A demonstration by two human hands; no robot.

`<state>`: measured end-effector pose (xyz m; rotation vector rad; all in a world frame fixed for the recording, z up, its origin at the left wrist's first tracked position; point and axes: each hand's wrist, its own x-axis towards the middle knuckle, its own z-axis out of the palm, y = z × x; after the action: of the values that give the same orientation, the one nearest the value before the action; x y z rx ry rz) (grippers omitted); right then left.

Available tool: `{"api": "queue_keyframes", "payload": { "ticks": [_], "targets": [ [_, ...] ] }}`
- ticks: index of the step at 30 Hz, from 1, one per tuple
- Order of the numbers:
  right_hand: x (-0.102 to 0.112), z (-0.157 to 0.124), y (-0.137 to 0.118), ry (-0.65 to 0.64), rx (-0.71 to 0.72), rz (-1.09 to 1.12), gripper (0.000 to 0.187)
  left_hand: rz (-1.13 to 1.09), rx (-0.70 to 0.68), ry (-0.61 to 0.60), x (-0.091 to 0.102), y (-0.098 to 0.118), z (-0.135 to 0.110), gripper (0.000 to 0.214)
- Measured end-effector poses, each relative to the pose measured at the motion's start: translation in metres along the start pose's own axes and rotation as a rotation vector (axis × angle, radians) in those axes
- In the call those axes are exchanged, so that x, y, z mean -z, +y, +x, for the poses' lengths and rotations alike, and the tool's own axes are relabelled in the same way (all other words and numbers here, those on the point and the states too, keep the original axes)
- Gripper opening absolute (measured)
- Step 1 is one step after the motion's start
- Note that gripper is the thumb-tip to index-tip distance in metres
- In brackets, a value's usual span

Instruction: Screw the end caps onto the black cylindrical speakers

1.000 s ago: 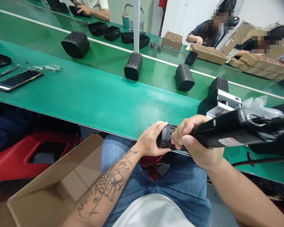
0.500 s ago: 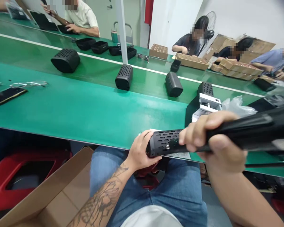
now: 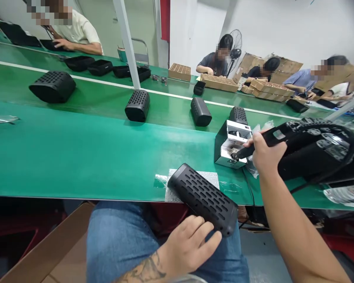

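Left hand (image 3: 188,243), half-curled around its near end, props the black speaker shell (image 3: 203,196) slanted over the bench (image 3: 76,157) edge at lower centre, while my right hand (image 3: 265,155) grips the electric screwdriver (image 3: 271,136) tight, tip dipped into the grey screw feeder (image 3: 227,147) at centre right.

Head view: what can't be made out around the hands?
All head view.
screwdriver tip: sunk in the feeder slot, too small; screw picked or not, cannot tell.
speaker underside: faces away; whether the left hand grips or only props its end, cannot tell.
right hand palm: turned away, wrapped round the screwdriver.
carton: cut off by bottom edge.
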<state>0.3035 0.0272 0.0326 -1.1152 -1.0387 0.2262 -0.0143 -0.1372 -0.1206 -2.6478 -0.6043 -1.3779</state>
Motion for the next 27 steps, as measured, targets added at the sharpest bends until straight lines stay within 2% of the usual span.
{"api": "queue_keyframes", "payload": {
  "ticks": [1,2,4,5,7,9,11,12,15,17,18,21,27],
  "targets": [
    [0.002,-0.002,0.001,-0.004,-0.004,0.005,0.02,0.041,-0.035,-0.037,0.005,-0.012,0.019,0.041],
    [0.003,-0.003,0.0,-0.005,-0.007,0.011,0.019,0.068,-0.069,-0.126,0.01,-0.025,0.039,0.045],
    [0.003,-0.006,-0.008,-0.003,-0.009,0.024,0.016,0.047,-0.169,-0.387,0.019,-0.05,0.076,0.059],
    [0.002,-0.008,-0.014,0.006,-0.007,0.033,0.015,0.015,-0.184,-0.523,0.022,-0.061,0.093,0.075],
    [0.002,-0.013,-0.031,0.035,0.008,0.062,0.014,-0.029,-0.125,-0.738,0.022,-0.08,0.119,0.106],
    [0.006,-0.02,-0.054,0.074,0.041,0.12,0.013,-0.045,-0.051,-0.869,0.017,-0.091,0.134,0.121],
    [0.017,-0.029,-0.08,0.047,0.076,0.213,0.013,0.007,0.031,-0.905,0.009,-0.095,0.139,0.122],
    [0.024,-0.035,-0.092,-0.011,0.089,0.263,0.014,0.055,0.084,-0.896,0.006,-0.094,0.14,0.121],
    [0.047,-0.056,-0.121,-0.372,0.061,0.358,0.018,0.207,0.26,-0.835,-0.002,-0.087,0.137,0.119],
    [0.052,-0.071,-0.129,-0.53,0.01,0.37,0.017,0.252,0.327,-0.81,-0.004,-0.083,0.136,0.117],
    [0.05,-0.078,-0.129,-0.55,-0.013,0.374,0.016,0.258,0.343,-0.805,-0.005,-0.082,0.136,0.115],
    [0.038,-0.092,-0.115,-0.502,-0.03,0.407,0.014,0.244,0.354,-0.808,-0.005,-0.081,0.137,0.114],
    [0.023,-0.094,-0.084,-0.476,-0.021,0.427,0.015,0.24,0.356,-0.803,-0.004,-0.081,0.138,0.113]
  ]
}}
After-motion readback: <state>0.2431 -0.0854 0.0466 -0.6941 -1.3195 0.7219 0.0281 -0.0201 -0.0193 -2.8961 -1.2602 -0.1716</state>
